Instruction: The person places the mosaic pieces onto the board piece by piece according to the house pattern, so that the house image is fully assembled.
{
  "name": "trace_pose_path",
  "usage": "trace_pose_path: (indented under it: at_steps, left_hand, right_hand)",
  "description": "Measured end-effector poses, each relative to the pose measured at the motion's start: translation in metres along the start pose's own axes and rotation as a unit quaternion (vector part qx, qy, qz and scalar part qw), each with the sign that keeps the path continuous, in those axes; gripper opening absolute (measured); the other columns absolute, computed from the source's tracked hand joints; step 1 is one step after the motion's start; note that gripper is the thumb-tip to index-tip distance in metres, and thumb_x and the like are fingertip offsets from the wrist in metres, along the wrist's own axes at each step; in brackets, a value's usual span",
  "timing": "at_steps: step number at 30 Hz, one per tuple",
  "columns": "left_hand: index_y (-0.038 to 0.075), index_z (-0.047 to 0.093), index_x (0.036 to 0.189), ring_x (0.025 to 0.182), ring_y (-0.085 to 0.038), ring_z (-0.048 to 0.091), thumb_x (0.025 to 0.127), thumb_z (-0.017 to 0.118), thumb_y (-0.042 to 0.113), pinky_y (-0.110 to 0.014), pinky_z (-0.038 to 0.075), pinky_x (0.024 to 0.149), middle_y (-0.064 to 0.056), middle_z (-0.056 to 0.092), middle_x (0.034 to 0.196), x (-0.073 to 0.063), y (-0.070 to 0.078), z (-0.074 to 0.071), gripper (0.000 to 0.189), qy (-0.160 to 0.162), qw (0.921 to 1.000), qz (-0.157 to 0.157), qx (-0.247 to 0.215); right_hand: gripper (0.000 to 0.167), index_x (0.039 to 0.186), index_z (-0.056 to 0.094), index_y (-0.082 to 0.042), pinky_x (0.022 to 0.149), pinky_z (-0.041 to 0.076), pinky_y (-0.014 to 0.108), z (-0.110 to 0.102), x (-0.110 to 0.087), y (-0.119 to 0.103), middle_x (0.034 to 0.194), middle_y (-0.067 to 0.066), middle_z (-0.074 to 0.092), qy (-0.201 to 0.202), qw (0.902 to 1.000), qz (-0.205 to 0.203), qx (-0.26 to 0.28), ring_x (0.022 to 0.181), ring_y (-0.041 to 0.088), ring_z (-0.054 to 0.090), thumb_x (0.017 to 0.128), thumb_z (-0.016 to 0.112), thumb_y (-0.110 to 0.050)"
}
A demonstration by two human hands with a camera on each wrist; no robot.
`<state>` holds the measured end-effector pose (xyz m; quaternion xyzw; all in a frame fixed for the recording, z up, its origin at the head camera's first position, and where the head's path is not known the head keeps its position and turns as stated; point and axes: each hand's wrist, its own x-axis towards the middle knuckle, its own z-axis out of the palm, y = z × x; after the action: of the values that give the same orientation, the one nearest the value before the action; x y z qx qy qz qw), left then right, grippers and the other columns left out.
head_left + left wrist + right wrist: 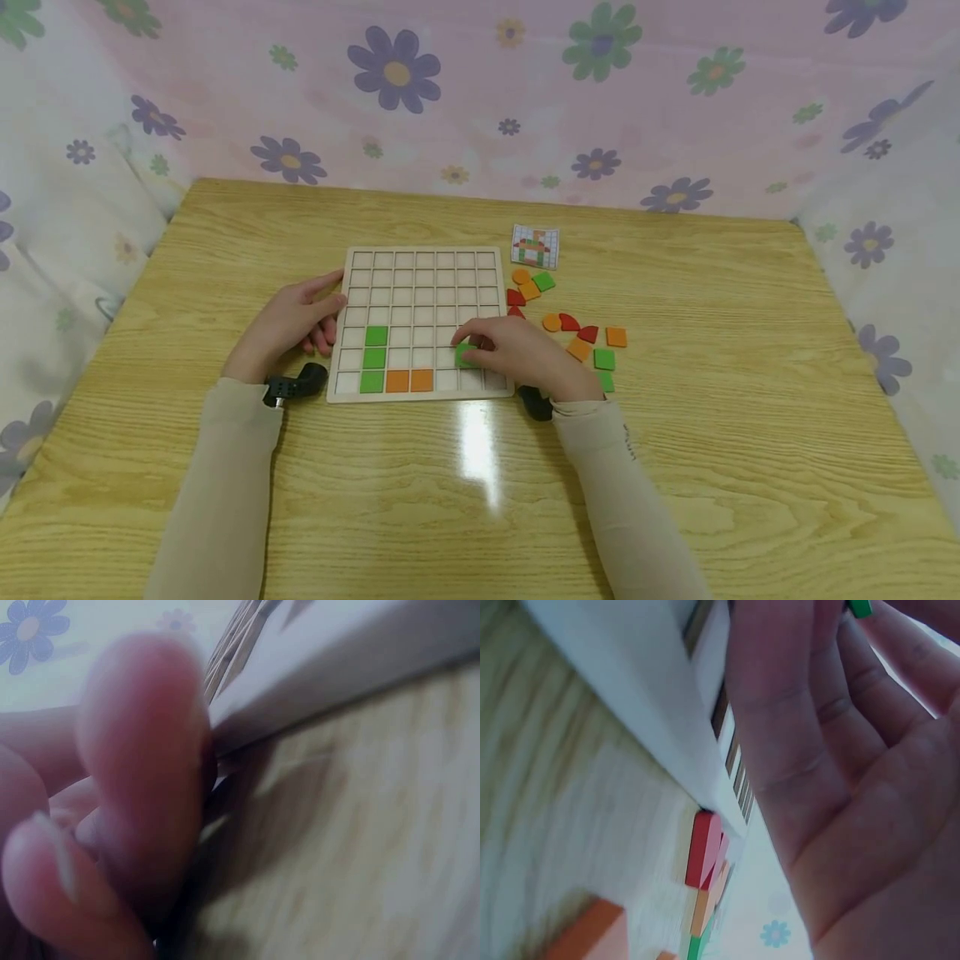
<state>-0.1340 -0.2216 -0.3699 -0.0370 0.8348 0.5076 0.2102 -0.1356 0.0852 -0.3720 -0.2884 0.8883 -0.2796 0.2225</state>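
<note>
A wooden grid board [424, 271] lies flat on the table. Three green square tiles [373, 358] and two orange square tiles [409, 381] sit in cells at its lower left. My right hand [517, 354] is over the board's lower right, pinching a green square tile [466, 356] between thumb and fingers. A corner of this green tile [860, 607] shows at the top of the right wrist view. My left hand [288, 321] rests at the board's left edge, thumb and index finger touching the rim, the other fingers loosely bent beside it.
A small pattern card [535, 247] lies behind the board's right corner. Loose orange, green and red pieces [588, 334] are scattered right of the board, some partly behind my right hand. Floral cloth [480, 108] hangs around the wooden table [420, 500].
</note>
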Motion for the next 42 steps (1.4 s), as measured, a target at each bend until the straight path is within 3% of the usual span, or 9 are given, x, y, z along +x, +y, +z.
trace_pose_path:
  at_steps: [10, 17, 21, 36, 42]
  left_hand:
    - [0.022, 0.021, 0.143, 0.049, -0.024, 0.055, 0.094, 0.046, 0.031, -0.032, 0.044, 0.045, -0.017, 0.057, 0.065, 0.001, -0.001, 0.000, 0.056, -0.003, 1.0000, -0.003, -0.006]
    - [0.032, 0.023, 0.141, 0.050, -0.025, 0.056, 0.091, 0.048, 0.041, -0.033, 0.044, 0.045, -0.016, 0.057, 0.065, 0.016, -0.022, -0.003, 0.058, 0.001, 1.0000, 0.002, -0.004]
    - [0.035, 0.023, 0.141, 0.051, -0.026, 0.057, 0.089, 0.049, 0.045, -0.033, 0.044, 0.045, -0.016, 0.058, 0.066, 0.019, -0.027, -0.003, 0.059, 0.002, 1.0000, 0.001, -0.003]
    - [0.034, 0.024, 0.141, 0.050, -0.026, 0.057, 0.089, 0.049, 0.045, -0.033, 0.044, 0.045, -0.015, 0.058, 0.065, 0.020, -0.028, -0.003, 0.059, 0.005, 1.0000, 0.003, -0.001]
    - [0.030, 0.022, 0.142, 0.051, -0.026, 0.057, 0.092, 0.048, 0.038, -0.033, 0.043, 0.045, -0.016, 0.058, 0.066, 0.013, -0.018, -0.003, 0.057, -0.003, 0.9998, -0.006, -0.016]
  right_hand:
    - [0.014, 0.100, 0.062, -0.025, 0.069, 0.043, 0.021, 0.008, 0.001, -0.007, 0.082, -0.013, 0.057, -0.009, 0.9999, -0.011, 0.000, 0.075, 0.004, 0.051, 0.086, 0.060, -0.026]
    - [0.015, 0.100, 0.063, -0.025, 0.068, 0.043, 0.021, 0.011, 0.003, -0.011, 0.080, -0.013, 0.056, -0.011, 0.9994, -0.021, -0.027, 0.073, 0.005, 0.050, 0.086, 0.061, -0.027]
    - [0.015, 0.100, 0.063, -0.025, 0.069, 0.042, 0.021, 0.013, 0.006, -0.014, 0.082, -0.013, 0.056, -0.025, 0.9989, -0.022, -0.033, 0.075, 0.005, 0.050, 0.085, 0.062, -0.027]
    - [0.012, 0.097, 0.063, -0.023, 0.066, 0.041, 0.021, 0.019, 0.007, -0.022, 0.078, -0.013, 0.054, -0.023, 0.9973, -0.040, -0.058, 0.072, 0.005, 0.048, 0.085, 0.061, -0.022]
    - [0.011, 0.095, 0.063, -0.023, 0.065, 0.041, 0.021, 0.021, 0.007, -0.023, 0.078, -0.013, 0.054, -0.011, 0.9970, -0.046, -0.061, 0.071, 0.005, 0.048, 0.084, 0.063, -0.022]
